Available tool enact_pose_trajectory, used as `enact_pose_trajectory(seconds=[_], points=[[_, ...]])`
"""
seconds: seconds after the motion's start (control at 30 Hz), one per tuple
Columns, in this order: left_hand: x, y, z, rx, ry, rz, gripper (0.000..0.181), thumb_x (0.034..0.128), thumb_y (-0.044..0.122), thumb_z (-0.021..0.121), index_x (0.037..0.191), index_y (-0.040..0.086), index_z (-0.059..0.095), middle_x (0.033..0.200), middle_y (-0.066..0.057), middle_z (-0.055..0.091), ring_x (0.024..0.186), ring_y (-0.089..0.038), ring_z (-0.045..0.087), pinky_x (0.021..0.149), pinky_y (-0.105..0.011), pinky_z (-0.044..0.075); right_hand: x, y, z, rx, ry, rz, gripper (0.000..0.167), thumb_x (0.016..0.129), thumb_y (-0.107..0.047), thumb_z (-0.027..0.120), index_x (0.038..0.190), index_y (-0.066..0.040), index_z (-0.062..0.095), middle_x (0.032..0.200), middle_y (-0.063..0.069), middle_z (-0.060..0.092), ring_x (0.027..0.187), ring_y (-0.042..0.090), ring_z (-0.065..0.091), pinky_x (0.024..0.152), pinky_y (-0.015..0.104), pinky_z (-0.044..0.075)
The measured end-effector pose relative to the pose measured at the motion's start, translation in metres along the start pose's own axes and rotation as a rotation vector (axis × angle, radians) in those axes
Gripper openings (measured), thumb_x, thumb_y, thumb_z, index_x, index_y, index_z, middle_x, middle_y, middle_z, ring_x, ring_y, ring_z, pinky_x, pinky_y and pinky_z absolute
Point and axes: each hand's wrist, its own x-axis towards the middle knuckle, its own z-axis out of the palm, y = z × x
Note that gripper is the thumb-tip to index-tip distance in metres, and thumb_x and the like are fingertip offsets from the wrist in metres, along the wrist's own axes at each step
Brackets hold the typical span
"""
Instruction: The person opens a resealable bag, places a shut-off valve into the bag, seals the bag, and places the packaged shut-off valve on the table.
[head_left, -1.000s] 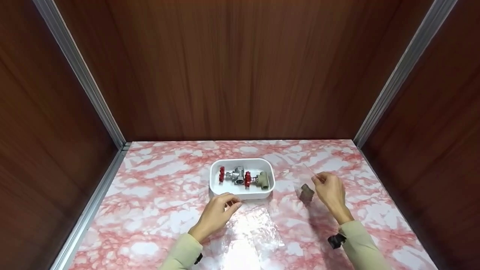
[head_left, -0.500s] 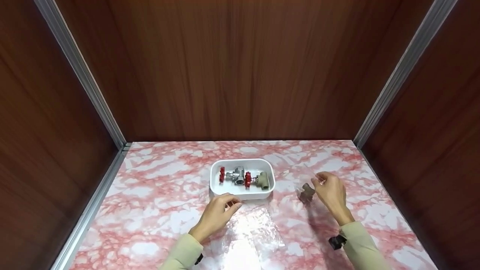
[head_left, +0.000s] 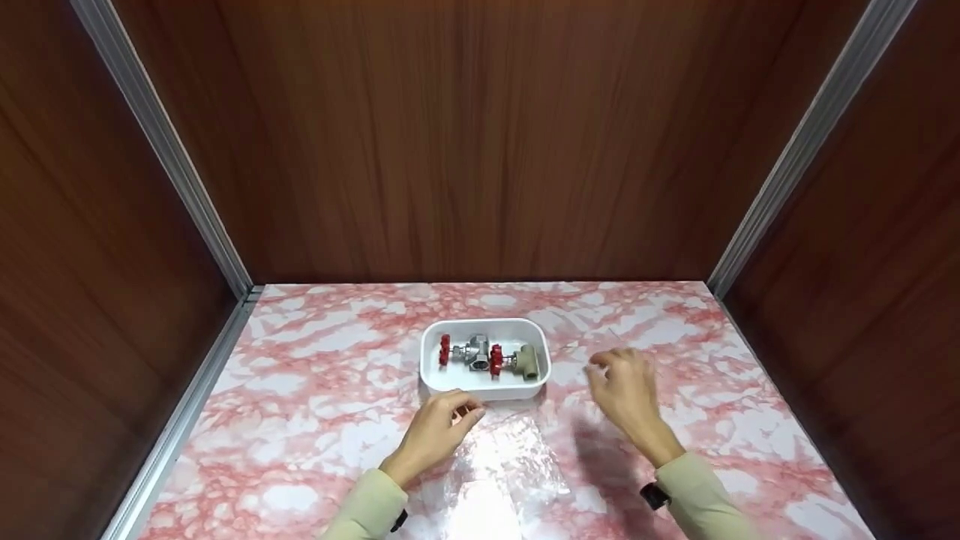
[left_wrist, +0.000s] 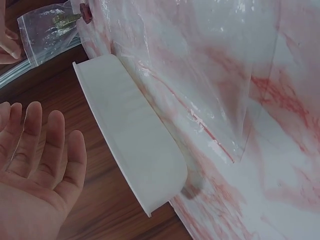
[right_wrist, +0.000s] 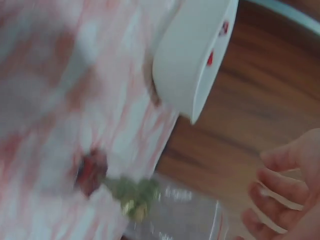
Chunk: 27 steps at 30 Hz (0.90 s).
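My right hand [head_left: 624, 386] is over the table right of a white tray [head_left: 484, 391], blurred by motion. In the right wrist view its bent fingers [right_wrist: 275, 210] look apart from a clear zip bag [right_wrist: 185, 215]. Inside or at this bag is a valve [right_wrist: 132, 195] with a green body and dark red handwheel; the head view hides it behind the hand. My left hand [head_left: 435, 429] hangs loosely curled by the tray's near rim, holding nothing. A metal valve [head_left: 476, 352] and a green valve [head_left: 527, 362], both with red handwheels, lie in the tray.
A flat clear plastic bag [head_left: 514, 450] with a red seal line lies on the pink marbled table [head_left: 300, 420], in front of the tray. Brown wood-look panels [head_left: 480, 150] enclose the back and sides, with metal profiles [head_left: 172, 172] at the corners.
My right hand has shifted left, towards the tray, and now covers the bagged valve in the head view. Earlier its fingertips were at the bag's red edge. The left hand stays put.
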Motion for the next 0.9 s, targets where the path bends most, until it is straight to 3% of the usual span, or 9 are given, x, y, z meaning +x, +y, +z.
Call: enact_pose_trajectory(seconds=[0.17, 0.3, 0.4, 0.63, 0.9], points=[[0.0, 0.0, 0.0, 0.005, -0.001, -0.009, 0.009, 0.1034, 0.019, 0.069, 0.102, 0.015, 0.078, 0.095, 0.011, 0.07, 0.085, -0.006, 0.062, 0.081, -0.031, 0.056, -0.011, -0.013, 0.018, 0.082, -0.318, 0.165, 0.011, 0.088, -0.011, 0.082, 0.095, -0.003, 0.079, 0.082, 0.007, 0.072, 0.07, 0.023, 0.066, 0.065, 0.043, 0.056], [0.0, 0.0, 0.0, -0.001, -0.006, -0.015, 0.011, 0.1035, 0.02, 0.069, 0.104, 0.014, 0.078, 0.097, 0.01, 0.072, 0.086, -0.006, 0.063, 0.081, -0.031, 0.056, -0.023, -0.017, 0.032, 0.038, -0.53, 0.256, 0.021, 0.089, -0.022, 0.083, 0.096, -0.003, 0.076, 0.085, 0.007, 0.071, 0.074, 0.024, 0.066, 0.07, 0.045, 0.057], [0.0, -0.001, 0.0, 0.0, -0.012, -0.023, 0.012, 0.1034, 0.021, 0.069, 0.104, 0.014, 0.078, 0.098, 0.01, 0.072, 0.087, -0.007, 0.063, 0.082, -0.031, 0.056, -0.032, -0.018, 0.04, 0.025, -0.619, 0.28, 0.024, 0.087, -0.026, 0.085, 0.088, -0.004, 0.074, 0.083, 0.007, 0.07, 0.075, 0.025, 0.066, 0.071, 0.046, 0.056], [-0.002, -0.002, 0.001, 0.014, -0.015, -0.023, 0.011, 0.1036, 0.02, 0.069, 0.103, 0.016, 0.078, 0.098, 0.011, 0.072, 0.086, -0.006, 0.063, 0.081, -0.031, 0.055, -0.043, -0.023, 0.052, 0.118, -0.731, 0.302, 0.028, 0.083, -0.024, 0.087, 0.073, -0.007, 0.068, 0.067, 0.0, 0.063, 0.063, 0.017, 0.058, 0.061, 0.037, 0.053], [-0.001, -0.002, 0.003, 0.011, -0.013, -0.009, 0.012, 0.1035, 0.019, 0.069, 0.103, 0.012, 0.078, 0.097, 0.011, 0.072, 0.087, -0.006, 0.064, 0.082, -0.032, 0.056, -0.045, -0.029, 0.057, 0.056, -0.689, 0.256, 0.024, 0.079, -0.017, 0.088, 0.072, -0.009, 0.067, 0.07, 0.0, 0.062, 0.067, 0.02, 0.06, 0.067, 0.044, 0.055]])
